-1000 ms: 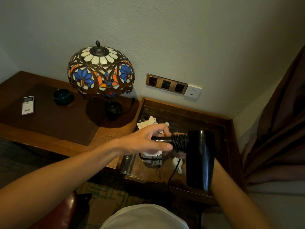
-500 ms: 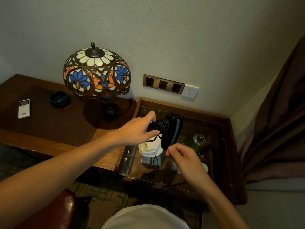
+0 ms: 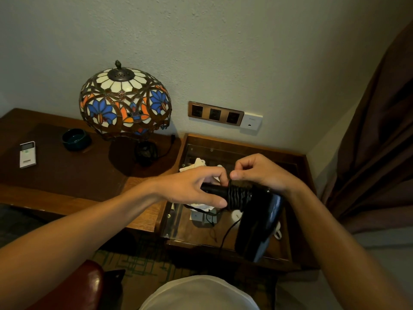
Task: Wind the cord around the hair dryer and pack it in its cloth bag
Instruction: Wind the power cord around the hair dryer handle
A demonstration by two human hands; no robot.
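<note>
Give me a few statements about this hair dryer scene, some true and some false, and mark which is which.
1. The left hand grips the hair dryer by its handle. True.
2. The cord is wound in coils around the handle. True.
3. The hair dryer is already inside the cloth bag. False: it is held in the air, and the pale bag lies on the glass-topped table below.
4. The right hand rests on the stained-glass lamp. False: it pinches the cord at the coils.
5. The whole cord is wound up. False: a loose length hangs down.

Right hand (image 3: 260,173) rose to the cord (image 3: 238,196) (coils).
</note>
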